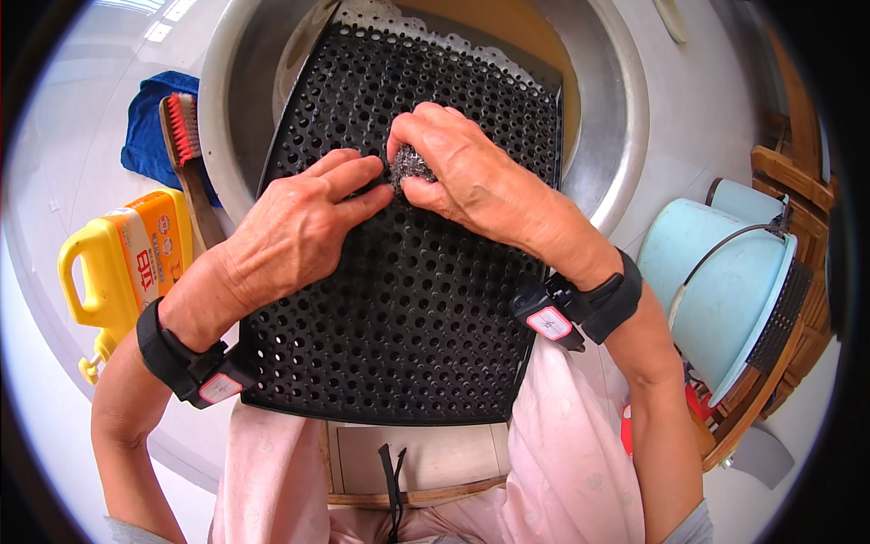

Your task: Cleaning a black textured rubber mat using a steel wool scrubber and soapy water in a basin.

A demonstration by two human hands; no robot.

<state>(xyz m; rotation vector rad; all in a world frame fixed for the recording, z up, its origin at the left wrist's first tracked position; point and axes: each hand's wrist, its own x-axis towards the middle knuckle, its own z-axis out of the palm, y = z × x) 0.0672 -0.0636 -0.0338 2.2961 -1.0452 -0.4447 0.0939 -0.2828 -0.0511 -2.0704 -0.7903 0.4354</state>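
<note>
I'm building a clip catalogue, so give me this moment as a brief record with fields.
Left hand: fingertips beside the scourer; contact unclear
Right hand: holds a metal scourer against the panel
Panel: black, perforated, upper end inside the basin
Basin: metal, containing brownish liquid
Person's left: yellow jug, red-bristled brush, blue cloth
Person's right: light-blue bucket

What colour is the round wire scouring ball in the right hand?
The wire scouring ball is silvery grey; best in head view.
</note>
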